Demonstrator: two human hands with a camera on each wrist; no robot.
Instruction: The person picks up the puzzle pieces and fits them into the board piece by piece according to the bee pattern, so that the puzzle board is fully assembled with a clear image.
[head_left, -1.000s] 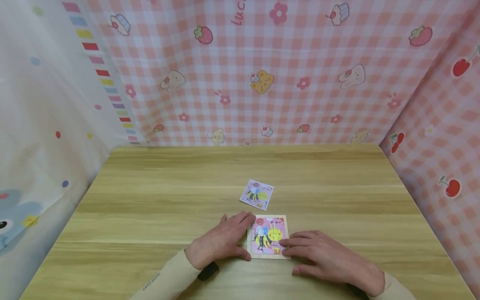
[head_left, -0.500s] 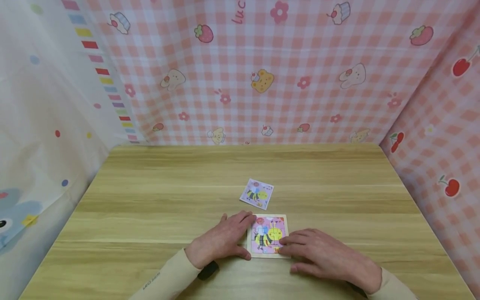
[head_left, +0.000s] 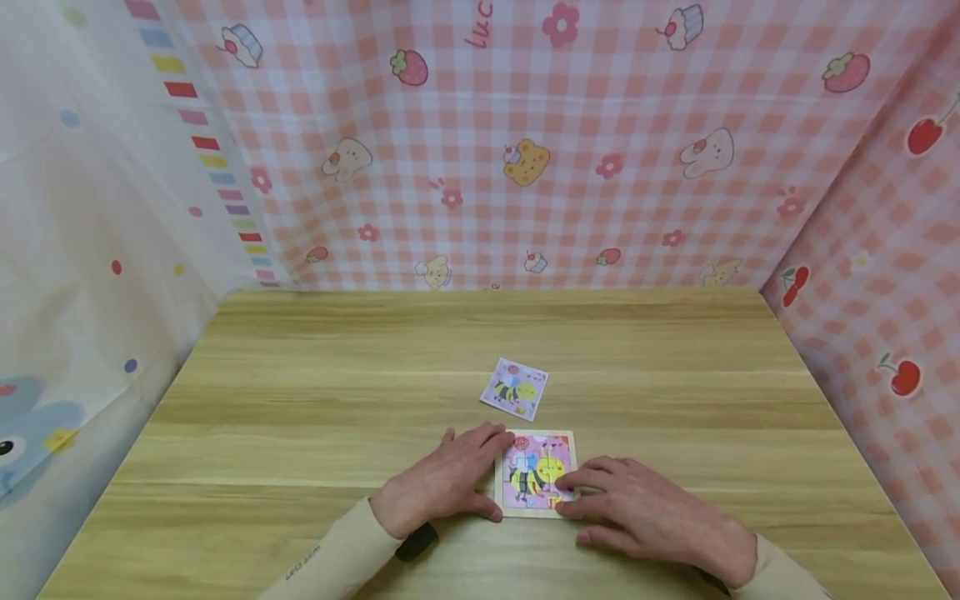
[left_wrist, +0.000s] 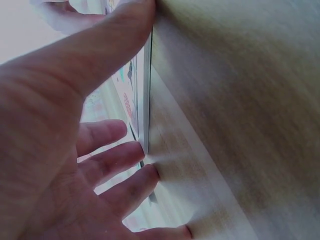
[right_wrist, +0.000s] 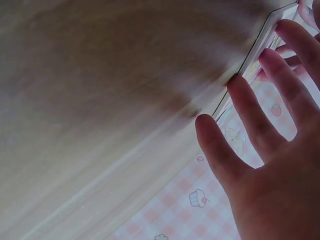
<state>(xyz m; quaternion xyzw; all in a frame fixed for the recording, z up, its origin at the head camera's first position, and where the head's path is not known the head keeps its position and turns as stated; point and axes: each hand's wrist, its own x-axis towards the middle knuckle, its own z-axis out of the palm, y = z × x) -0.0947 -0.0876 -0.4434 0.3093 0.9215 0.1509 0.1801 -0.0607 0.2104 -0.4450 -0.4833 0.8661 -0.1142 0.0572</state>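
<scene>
A jigsaw puzzle [head_left: 528,475] with a yellow and black bee on pink lies flat in a pale wooden frame [head_left: 532,513] near the front of the table. My left hand [head_left: 450,479] rests along the frame's left side, fingertips at the far corner and thumb at the near one. In the left wrist view the fingers spread loosely beside the frame's edge [left_wrist: 147,100]. From the right, my right hand [head_left: 652,512] touches the puzzle's lower right pieces with two fingertips, its thumb off the frame. The right wrist view shows its fingers extended along the frame.
Beyond the puzzle a square picture card [head_left: 514,389] with the same bee lies slightly turned on the wooden table [head_left: 337,358]. A pink checked curtain [head_left: 465,108] hangs behind the table, with more cloth on both sides. A dark band [head_left: 417,542] sits under the left wrist.
My right hand has shifted slightly left, bringing its fingertips farther over the puzzle's lower right corner. The left hand, frame and card have stayed in place.
</scene>
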